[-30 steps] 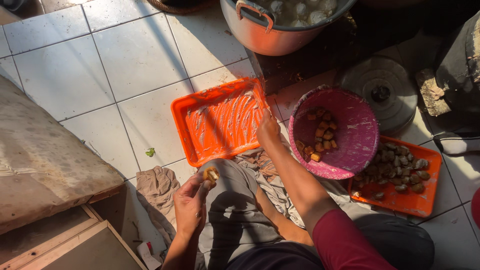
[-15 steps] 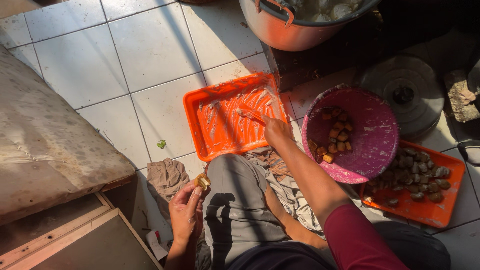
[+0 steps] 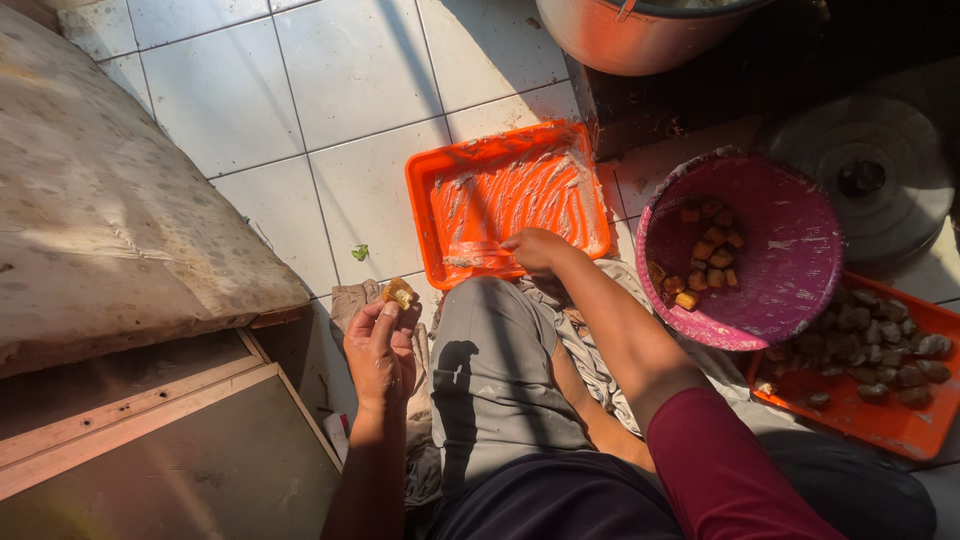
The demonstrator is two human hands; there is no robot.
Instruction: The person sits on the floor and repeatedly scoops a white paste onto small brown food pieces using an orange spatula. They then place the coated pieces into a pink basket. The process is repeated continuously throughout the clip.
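Observation:
My left hand holds a small yellow-brown food piece between its fingertips, beside my left knee. My right hand reaches forward with fingers bent onto the near edge of an orange tray smeared with pale paste on the tiled floor; whether it grips anything I cannot tell. To the right a pink perforated basket tilts toward me with several yellow-brown pieces inside. I sit on the floor in grey trousers.
A second orange tray with several dark lumps lies at the right. A large metal pot stands at the top, a round metal lid beside the basket. A worn slab and wooden frame fill the left. Cloth lies under my legs.
The view has shifted down and right. My right hand has drawn back from the middle of the tray to its near edge. My left hand still holds the food piece.

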